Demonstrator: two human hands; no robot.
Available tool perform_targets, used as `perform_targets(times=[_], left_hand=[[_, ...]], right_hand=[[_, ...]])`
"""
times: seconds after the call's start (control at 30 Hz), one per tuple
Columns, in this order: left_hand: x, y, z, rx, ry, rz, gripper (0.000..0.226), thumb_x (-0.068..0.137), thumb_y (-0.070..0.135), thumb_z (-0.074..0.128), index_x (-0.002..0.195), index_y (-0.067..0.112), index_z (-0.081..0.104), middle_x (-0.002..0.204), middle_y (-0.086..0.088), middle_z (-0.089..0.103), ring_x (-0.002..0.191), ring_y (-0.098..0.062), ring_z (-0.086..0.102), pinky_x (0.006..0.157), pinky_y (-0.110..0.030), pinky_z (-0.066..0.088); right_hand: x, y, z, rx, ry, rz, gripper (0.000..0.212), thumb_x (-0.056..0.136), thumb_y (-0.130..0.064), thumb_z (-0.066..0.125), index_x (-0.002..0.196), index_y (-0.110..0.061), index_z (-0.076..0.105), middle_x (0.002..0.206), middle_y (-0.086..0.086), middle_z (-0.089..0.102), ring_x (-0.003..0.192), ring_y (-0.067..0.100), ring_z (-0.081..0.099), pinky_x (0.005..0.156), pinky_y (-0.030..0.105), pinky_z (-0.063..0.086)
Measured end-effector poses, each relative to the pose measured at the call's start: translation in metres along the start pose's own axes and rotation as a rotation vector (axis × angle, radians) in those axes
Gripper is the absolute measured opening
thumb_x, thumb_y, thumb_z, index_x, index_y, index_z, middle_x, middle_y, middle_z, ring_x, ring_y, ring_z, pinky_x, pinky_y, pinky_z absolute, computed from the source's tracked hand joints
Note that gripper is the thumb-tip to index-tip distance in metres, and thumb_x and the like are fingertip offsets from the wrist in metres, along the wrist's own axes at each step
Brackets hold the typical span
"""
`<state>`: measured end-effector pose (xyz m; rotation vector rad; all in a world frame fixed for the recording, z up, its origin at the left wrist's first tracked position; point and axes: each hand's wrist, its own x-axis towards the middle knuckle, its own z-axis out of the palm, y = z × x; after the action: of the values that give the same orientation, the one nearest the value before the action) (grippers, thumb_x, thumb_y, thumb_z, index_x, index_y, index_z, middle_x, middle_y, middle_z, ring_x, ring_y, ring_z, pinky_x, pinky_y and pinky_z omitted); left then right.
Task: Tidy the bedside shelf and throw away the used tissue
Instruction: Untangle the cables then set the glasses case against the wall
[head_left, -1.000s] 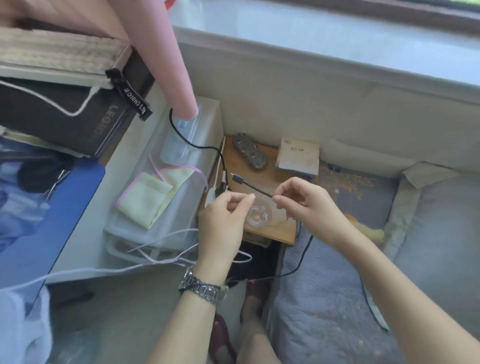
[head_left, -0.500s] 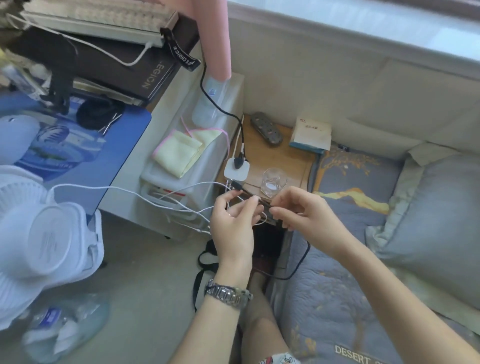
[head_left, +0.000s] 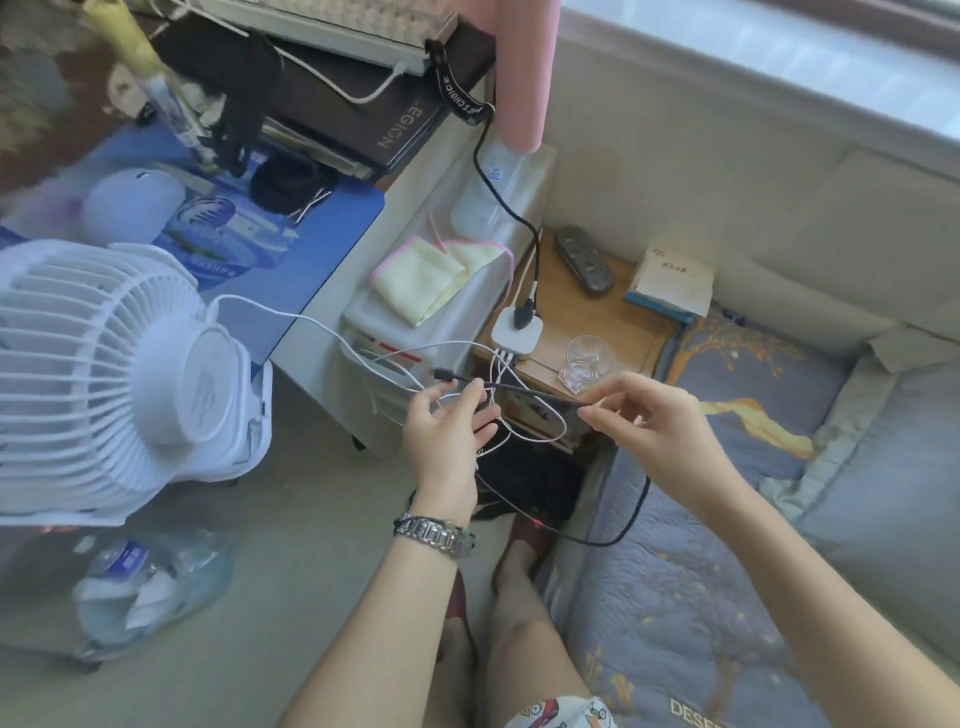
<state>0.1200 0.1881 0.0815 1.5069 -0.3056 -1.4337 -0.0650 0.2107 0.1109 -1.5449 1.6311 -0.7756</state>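
Observation:
A black cable (head_left: 524, 388) runs between my two hands just in front of the wooden bedside shelf (head_left: 631, 325). My left hand (head_left: 449, 431) pinches it near its plug end, among loose white cables (head_left: 395, 358). My right hand (head_left: 647, 423) pinches it further along, and the rest hangs down over the bed edge. On the shelf stand a white charger block (head_left: 517, 332), a clear glass (head_left: 587, 362), a dark remote-like object (head_left: 584, 260) and a tissue box (head_left: 670, 278). No used tissue shows on the shelf.
A white fan (head_left: 109, 374) stands at the left on the floor. A clear bag of rubbish (head_left: 150, 582) lies below it. A plastic drawer unit (head_left: 441, 306) with a yellow cloth (head_left: 421, 278) sits beside the shelf. The bed (head_left: 727, 545) is at the right.
My view has swung down and left, so the fan and rubbish bag came into sight. Both hands have drawn back from above the shelf to in front of it, holding the black cable.

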Motion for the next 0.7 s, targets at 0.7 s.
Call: perform_targets(times=[0.7], left_hand=[[0.07,-0.004,-0.123,0.757,0.077,0.337,0.014,0.081,0.031,0.067,0.094,0.027,0.063,0.085,0.015,0.068,0.081,0.01,0.059,0.066,0.0,0.04]], right_hand=[[0.123,-0.031,0.083,-0.291,-0.139,-0.138,0.004,0.081,-0.018,0.069,0.083,-0.022,0.068,0.063,-0.012,0.061,0.056,-0.001,0.052,0.055,0.007,0.038]])
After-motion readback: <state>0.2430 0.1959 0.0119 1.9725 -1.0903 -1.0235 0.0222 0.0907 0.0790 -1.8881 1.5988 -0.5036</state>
